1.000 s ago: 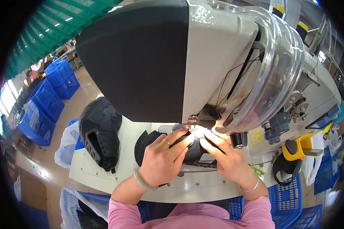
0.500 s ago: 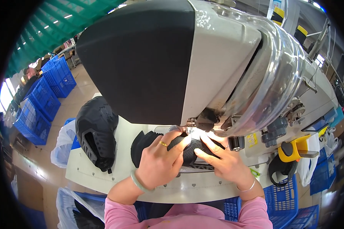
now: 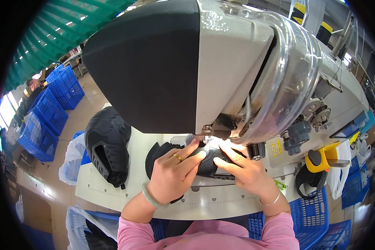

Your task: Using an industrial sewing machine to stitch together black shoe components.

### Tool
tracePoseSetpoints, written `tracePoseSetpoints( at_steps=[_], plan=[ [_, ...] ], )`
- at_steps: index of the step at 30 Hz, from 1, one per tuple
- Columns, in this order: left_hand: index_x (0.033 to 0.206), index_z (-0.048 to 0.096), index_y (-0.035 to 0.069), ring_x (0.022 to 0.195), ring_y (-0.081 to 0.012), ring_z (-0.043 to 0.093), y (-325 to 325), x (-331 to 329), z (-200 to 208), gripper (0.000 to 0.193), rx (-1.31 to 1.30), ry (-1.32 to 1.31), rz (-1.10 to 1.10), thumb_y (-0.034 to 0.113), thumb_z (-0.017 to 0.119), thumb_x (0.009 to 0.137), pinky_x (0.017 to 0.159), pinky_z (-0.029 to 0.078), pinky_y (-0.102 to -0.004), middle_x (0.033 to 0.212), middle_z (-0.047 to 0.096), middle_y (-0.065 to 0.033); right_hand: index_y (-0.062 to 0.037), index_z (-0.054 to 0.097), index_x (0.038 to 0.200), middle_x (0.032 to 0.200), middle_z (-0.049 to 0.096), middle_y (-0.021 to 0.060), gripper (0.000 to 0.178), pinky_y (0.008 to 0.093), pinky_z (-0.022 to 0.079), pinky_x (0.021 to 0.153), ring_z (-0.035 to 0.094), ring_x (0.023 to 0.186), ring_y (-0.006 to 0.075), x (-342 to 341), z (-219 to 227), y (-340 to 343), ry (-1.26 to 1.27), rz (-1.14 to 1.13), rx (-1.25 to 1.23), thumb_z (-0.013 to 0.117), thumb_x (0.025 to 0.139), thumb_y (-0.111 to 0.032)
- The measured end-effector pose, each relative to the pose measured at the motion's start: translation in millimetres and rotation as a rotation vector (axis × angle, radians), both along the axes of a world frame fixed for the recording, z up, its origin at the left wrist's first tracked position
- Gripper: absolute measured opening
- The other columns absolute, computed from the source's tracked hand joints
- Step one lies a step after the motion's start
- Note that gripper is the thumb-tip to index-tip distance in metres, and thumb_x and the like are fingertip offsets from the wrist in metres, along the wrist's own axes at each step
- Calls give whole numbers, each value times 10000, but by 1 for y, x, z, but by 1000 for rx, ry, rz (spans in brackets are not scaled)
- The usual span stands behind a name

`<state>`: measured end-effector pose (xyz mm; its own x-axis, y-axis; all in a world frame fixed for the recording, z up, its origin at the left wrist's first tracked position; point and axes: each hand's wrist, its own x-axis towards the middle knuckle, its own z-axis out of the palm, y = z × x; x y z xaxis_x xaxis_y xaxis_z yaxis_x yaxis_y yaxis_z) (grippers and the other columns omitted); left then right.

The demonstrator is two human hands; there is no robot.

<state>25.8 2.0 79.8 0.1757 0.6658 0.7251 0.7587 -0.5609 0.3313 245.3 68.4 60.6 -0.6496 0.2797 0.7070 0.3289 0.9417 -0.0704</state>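
Observation:
A black shoe upper (image 3: 207, 166) with a textured surface lies under the needle area of a sewing machine (image 3: 227, 83). My left hand (image 3: 171, 170), with a gold ring and a pale green bangle, grips its left part, index finger and thumb near the presser foot (image 3: 205, 141). On the right part my right hand (image 3: 246, 168) presses and holds it, thumb and forefinger set apart. A bright lamp lights the fabric between the hands. Dark layered fabric (image 3: 154, 160) sticks out left of my left hand. The needle point is hidden.
A stack of black uppers (image 3: 108, 146) rests on the left of the white table (image 3: 125, 196). Green snips (image 3: 280, 184) lie at the right, near a yellow holder (image 3: 314, 160). Blue crates (image 3: 38, 135) stand on the floor at left, others below right. A plastic bag (image 3: 73, 160) hangs beside the table.
The view has shifted slightly, so the machine head appears further left and the table a little further right. Both hands keep their hold on the upper, with barely any movement.

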Motion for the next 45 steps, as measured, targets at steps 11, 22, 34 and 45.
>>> tracePoseSetpoints(
  at_steps=[11, 22, 34, 45],
  plan=[
    [1016, 711, 52, 721, -263, 650, 8, 0, -4, 262, 35, 49, 29, 15, 696, 757, 655, 534, -319, 1058, 700, -133, -180, 722, 1058, 833, 622, 66, 457, 489, 458, 925, 588, 863, 274, 0, -9, 5, -18, -178, 80, 671, 628, -34],
    [1007, 714, 42, 688, -253, 666, 9, 1, -3, 257, 23, 24, 66, 19, 696, 752, 647, 542, -309, 1032, 714, -126, -75, 606, 1246, 783, 525, 36, 442, 345, 421, 657, 542, 706, 197, -30, -28, -28, 116, -286, 20, 687, 854, -262],
    [966, 730, 28, 758, -277, 710, 7, -4, 0, 215, -57, -45, 9, 16, 716, 752, 696, 559, -299, 1044, 706, -190, -125, 678, 1129, 592, 430, -9, 356, 307, 341, 523, 465, 513, 156, -26, -32, -10, 159, -234, 108, 715, 821, -301],
    [978, 715, 24, 746, -266, 709, 8, -1, -3, 200, -23, -37, 22, 55, 715, 781, 672, 559, -298, 1071, 701, -179, -148, 698, 1093, 550, 459, -38, 323, 301, 328, 515, 457, 479, 146, -21, -23, -4, 173, -213, 90, 746, 794, -262]
  ],
)
